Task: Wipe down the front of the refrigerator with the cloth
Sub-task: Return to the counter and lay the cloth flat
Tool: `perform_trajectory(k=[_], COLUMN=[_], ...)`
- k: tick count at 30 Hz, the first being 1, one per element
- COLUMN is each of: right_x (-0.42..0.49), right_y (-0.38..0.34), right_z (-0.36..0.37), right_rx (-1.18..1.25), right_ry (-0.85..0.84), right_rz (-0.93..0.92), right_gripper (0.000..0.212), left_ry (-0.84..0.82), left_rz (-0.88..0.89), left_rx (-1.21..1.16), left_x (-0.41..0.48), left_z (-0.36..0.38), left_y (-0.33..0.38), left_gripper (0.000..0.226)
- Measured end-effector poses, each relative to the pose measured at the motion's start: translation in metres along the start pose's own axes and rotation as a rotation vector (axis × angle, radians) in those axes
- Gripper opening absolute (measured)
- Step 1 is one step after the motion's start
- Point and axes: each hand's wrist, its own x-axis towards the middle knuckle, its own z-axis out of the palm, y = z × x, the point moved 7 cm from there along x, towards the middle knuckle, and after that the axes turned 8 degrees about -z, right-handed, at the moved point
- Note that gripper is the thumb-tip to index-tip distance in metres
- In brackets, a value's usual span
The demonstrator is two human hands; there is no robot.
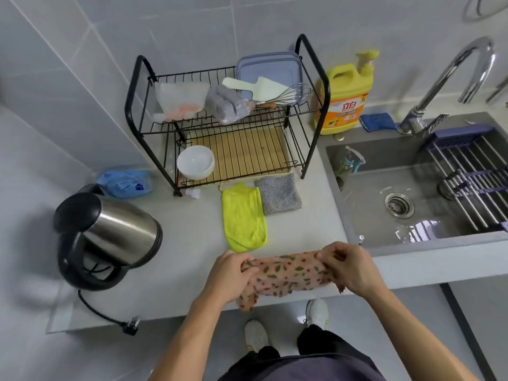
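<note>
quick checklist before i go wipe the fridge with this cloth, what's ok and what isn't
1. Left hand grips the floral cloth: ok.
2. Right hand grips its other end: ok.
3. Cloth spread flat for wiping: not ok, bunched between the hands.
4. Cloth damp or dry: cannot tell.
5. Refrigerator in view: not ok, only counter and sink show.
6. Kettle cord clear of the feet: ok, it lies on the counter.
</note>
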Motion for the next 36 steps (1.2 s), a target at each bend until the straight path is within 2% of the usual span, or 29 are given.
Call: perform_trajectory(k=[2,5,9,15,18,19,22,23,25,28,30,32,34,36], right_x=[0.021,0.049,0.076,0.097,0.105,0.107,0.11,0.111,0.113,0.11,0.106,0.102,0.1,0.099], right_y=[0.007,0.014,0.02,0.009,0.016,0.019,0.029,0.031,0.034,0.028,0.024,0.027,0.029,0.032], right_z=[-0.004,-0.009,-0.016,-0.011,-0.008,-0.006,0.001,0.004,0.007,0.007,0.004,-0.004,-0.015,-0.024], right_rx=[-0.124,-0.208,-0.177,-0.195,-0.15,-0.144,-0.182,-0.201,-0.216,-0.179,-0.134,-0.085,-0.066,-0.069], right_ry=[-0.023,-0.016,0.152,0.118,0.129,0.11,0.056,0.046,0.05,0.103,0.128,0.15,0.188,0.218], right_rz=[-0.057,-0.086,-0.054,-0.03,-0.035,-0.023,0.008,0.018,0.036,0.008,0.027,0.098,0.101,0.096], right_gripper=[0.012,0.021,0.011,0.025,0.02,0.022,0.048,0.048,0.03,0.008,0.009,0.013,0.012,0.017], left_ry=[0.03,0.122,0.258,0.179,0.194,0.231,0.332,0.338,0.341,0.462,0.437,0.325,0.302,0.353], left_rz=[0.017,-0.015,-0.125,-0.199,-0.241,-0.254,-0.282,-0.297,-0.332,-0.254,-0.14,-0.088,-0.108,-0.187], left_rx=[0.039,0.032,-0.045,-0.121,-0.136,-0.156,-0.174,-0.183,-0.194,-0.091,-0.03,-0.001,-0.03,-0.113], left_x=[0.013,0.031,0.041,0.052,0.051,0.051,0.047,0.045,0.04,0.028,0.022,0.019,0.012,0.002], left_z=[-0.003,-0.008,-0.014,-0.011,-0.015,-0.018,-0.018,-0.016,-0.01,-0.008,0.004,0.023,0.037,0.044], left_y=[0.004,0.006,0.003,-0.006,-0.014,-0.017,-0.025,-0.028,-0.031,-0.023,-0.012,-0.003,-0.002,-0.004], left_gripper=[0.025,0.019,0.018,0.017,0.019,0.019,0.027,0.03,0.033,0.02,0.012,0.023,0.035,0.035])
